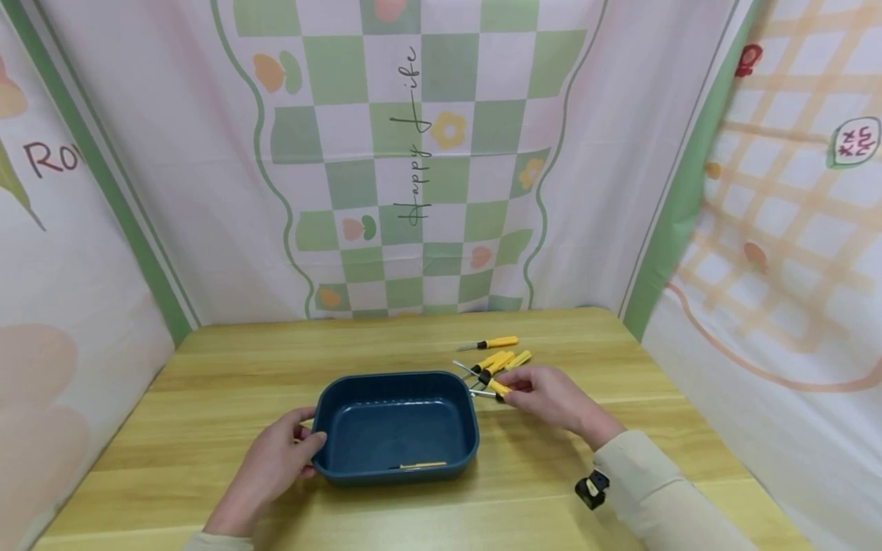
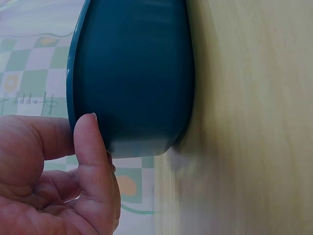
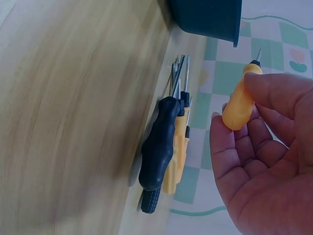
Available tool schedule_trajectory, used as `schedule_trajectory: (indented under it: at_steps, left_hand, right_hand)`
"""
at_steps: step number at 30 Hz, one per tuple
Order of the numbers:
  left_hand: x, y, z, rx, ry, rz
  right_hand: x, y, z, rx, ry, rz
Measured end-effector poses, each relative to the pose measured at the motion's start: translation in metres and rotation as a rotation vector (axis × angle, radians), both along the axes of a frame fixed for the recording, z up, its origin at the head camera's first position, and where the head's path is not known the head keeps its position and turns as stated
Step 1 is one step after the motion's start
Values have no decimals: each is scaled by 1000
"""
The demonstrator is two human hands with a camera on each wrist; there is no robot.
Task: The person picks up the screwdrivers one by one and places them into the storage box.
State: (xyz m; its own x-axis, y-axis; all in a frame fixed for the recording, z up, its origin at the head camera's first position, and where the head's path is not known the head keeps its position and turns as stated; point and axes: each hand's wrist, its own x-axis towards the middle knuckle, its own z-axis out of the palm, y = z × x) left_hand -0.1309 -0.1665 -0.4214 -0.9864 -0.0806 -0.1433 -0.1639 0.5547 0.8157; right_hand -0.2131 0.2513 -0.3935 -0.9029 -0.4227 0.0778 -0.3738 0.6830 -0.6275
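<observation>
A dark blue plastic bin [image 1: 386, 428] sits on the table, and my left hand [image 1: 272, 459] pinches its left rim between thumb and fingers. Inside, along the near wall, a thin yellow-handled screwdriver [image 1: 425, 464] partly shows. To the right of the bin, my right hand [image 1: 547, 394] holds a yellow screwdriver [image 3: 238, 105] by the handle, its short tip pointing away from the palm. Close to this hand is a pile of screwdrivers; the right wrist view shows a black-handled screwdriver [image 3: 161, 142] in front of yellow-handled ones [image 3: 179, 156].
Farther back on the wooden table [image 1: 241, 383] lies a single yellow-handled screwdriver [image 1: 501, 342], apart from the pile. Patterned cloth [image 1: 451, 69] hangs behind the table and on both sides. A black device [image 1: 591, 490] is strapped at my right wrist.
</observation>
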Motion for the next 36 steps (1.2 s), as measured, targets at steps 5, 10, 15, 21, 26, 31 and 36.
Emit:
schedule_trajectory:
  at_steps: [5, 10, 15, 21, 26, 31, 36]
  left_hand:
    - [1, 1, 0, -3, 6, -3]
    - [3, 2, 1, -3, 4, 0]
    - [4, 5, 1, -1, 10, -3]
    - [5, 7, 1, 2, 10, 4]
    - [6, 9, 1, 4, 18, -8]
    - [7, 11, 0, 5, 22, -12]
    - [5, 12, 0, 2, 6, -8]
  right_hand:
    - [1, -2, 1, -13, -11, 14]
    - [1, -4, 4, -12, -22, 7]
    - [3, -7, 8, -8, -31, 0]
    - [4, -10, 10, -20, -28, 11]
    - [6, -14, 10, -44, -34, 24]
    - [6, -18, 10, -58, -58, 30]
    - [7, -22, 13, -65, -82, 42]
